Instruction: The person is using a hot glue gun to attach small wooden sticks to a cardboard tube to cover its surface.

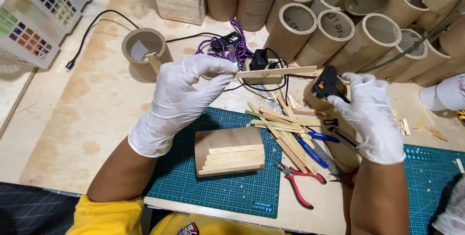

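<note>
My left hand [181,99], in a white glove, pinches a flat wooden stick [276,71] and holds it level above the table. In a matching glove, my right hand [370,116] grips a black glue gun [329,84] whose nozzle points at the stick's right end. Below the hands, a cardboard tube [223,140] lies on its side on a green cutting mat [218,186]. Several wooden sticks [235,158] are laid side by side along the tube's lower half.
Loose wooden sticks [281,128], blue pens [310,150] and red-handled pliers [300,181] lie right of the tube. Many cardboard tubes [334,31] are stacked at the back, one upright tube [143,51] at left. A white basket [38,7] sits far left, with cables [232,46] mid-table.
</note>
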